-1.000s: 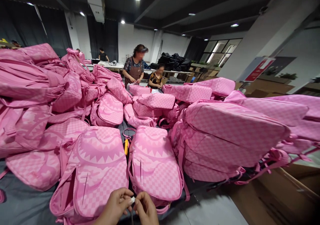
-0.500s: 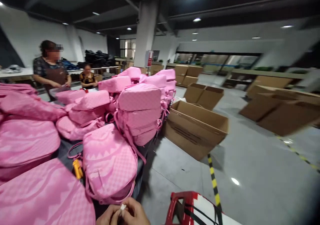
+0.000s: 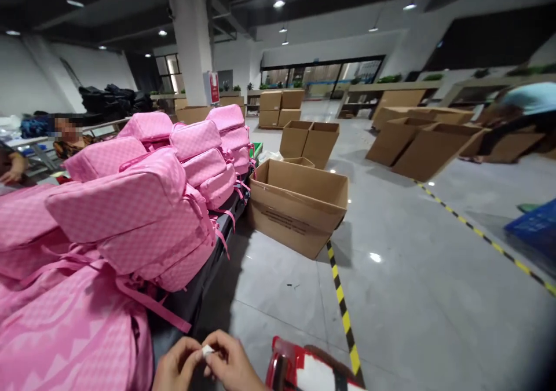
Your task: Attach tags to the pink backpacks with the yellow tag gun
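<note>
At the bottom of the head view, my left hand (image 3: 176, 365) and my right hand (image 3: 234, 363) meet fingertip to fingertip. Between them they pinch a small white scrap (image 3: 207, 350); whether it is paper or something else, I cannot tell. Just left of my hands lies a pink checkered backpack (image 3: 82, 327) with a jagged pattern on its front. Behind it, more pink backpacks (image 3: 174, 229) are stacked on a dark table (image 3: 204, 269). A red and white object (image 3: 310, 368) stands to the right of my right hand, partly cut off by the frame.
An open cardboard box (image 3: 295, 223) stands on the floor beside the table, with other boxes (image 3: 310, 142) behind it. Yellow and black tape (image 3: 341, 298) marks the floor. One person (image 3: 72, 133) sits at far left; another (image 3: 527, 104) bends over boxes at right.
My view has turned right and moved forward along the table. More backpack stacks and a bending person now show. Both hands still pinch the white scrap.
</note>
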{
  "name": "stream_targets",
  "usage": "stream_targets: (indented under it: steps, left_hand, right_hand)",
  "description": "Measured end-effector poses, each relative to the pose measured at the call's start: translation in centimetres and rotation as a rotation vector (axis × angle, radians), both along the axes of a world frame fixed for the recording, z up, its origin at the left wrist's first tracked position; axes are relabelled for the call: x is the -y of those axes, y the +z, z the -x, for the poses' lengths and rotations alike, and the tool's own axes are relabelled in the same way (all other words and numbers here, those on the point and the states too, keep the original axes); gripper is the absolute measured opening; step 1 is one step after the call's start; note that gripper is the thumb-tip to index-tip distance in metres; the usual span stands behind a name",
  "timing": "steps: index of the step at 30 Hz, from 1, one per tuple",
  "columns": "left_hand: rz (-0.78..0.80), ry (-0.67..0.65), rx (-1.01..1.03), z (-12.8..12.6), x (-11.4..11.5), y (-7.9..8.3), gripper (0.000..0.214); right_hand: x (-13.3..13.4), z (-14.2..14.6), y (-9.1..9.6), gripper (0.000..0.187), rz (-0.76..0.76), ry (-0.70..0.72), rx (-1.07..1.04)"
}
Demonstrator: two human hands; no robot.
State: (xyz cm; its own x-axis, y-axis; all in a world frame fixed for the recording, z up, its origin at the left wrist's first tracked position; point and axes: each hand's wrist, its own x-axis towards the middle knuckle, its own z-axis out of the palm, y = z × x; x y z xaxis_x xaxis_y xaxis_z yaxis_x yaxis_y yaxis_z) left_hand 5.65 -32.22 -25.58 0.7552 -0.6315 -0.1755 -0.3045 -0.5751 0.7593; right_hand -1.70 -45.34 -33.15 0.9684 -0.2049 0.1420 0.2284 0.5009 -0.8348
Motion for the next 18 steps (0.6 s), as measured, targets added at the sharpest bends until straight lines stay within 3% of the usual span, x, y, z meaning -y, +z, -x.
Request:
stream_targets:
  steps: [5, 8, 13, 18]
  left_hand:
    - [0.038, -0.024, -0.092, 1.1, 10.2, -0.8, 0.043]
    - [0.072, -0.075, -0.201, 0.2, 15.2, -2.3, 0.049]
    - [-0.004, -0.257, -0.164, -3.4, 24.3, -5.7, 0.042]
    - [0.105, -0.246, -0.295, -10.1, 35.8, -8.9, 0.045]
  right_hand:
    - [8.4, 1.5, -1.0, 0.03, -0.015, -0.169, -0.012]
    - [12.5, 1.5, -2.5, 0.031, 0.116, -0.323, -0.034]
    - [21.1, 0.4, -7.2, 0.043, 0.261, -0.525, -0.107]
    - [34.2, -5.1, -12.4, 0.047, 0.483, -0.724, -0.316]
